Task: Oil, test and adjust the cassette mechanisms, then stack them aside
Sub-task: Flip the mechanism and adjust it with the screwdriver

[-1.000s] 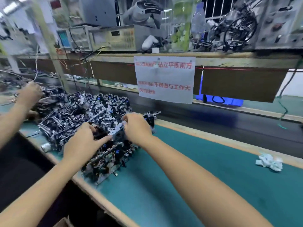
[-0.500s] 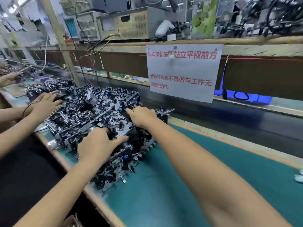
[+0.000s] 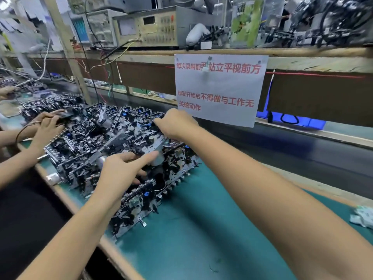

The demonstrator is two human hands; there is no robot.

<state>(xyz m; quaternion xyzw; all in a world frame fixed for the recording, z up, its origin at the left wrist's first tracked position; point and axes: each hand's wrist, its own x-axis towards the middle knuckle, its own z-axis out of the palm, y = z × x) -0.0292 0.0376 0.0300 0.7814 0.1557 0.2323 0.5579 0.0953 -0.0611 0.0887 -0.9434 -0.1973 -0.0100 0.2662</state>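
A big pile of black-and-silver cassette mechanisms (image 3: 80, 158) covers the left part of the green bench mat (image 3: 201, 239). One cassette mechanism (image 3: 141, 142) lies tilted on top of the pile, between my hands. My left hand (image 3: 121, 174) holds its near edge, thumb and forefinger stretched along the top and the other fingers curled underneath. My right hand (image 3: 175, 124) grips its far edge with curled fingers. Blur hides the mechanism's details.
Another person's hands (image 3: 46, 128) work on the pile's left side. A paper sign (image 3: 220, 87) hangs from the shelf behind. A dark conveyor belt (image 3: 302, 158) runs beyond the mat. A crumpled cloth (image 3: 363, 219) lies at the far right. Test instruments (image 3: 151, 27) stand on the shelf.
Both hands have stayed on the top mechanism. My right hand has risen with the far edge, so the mechanism now tilts. The other person's hands have come closer to the pile.
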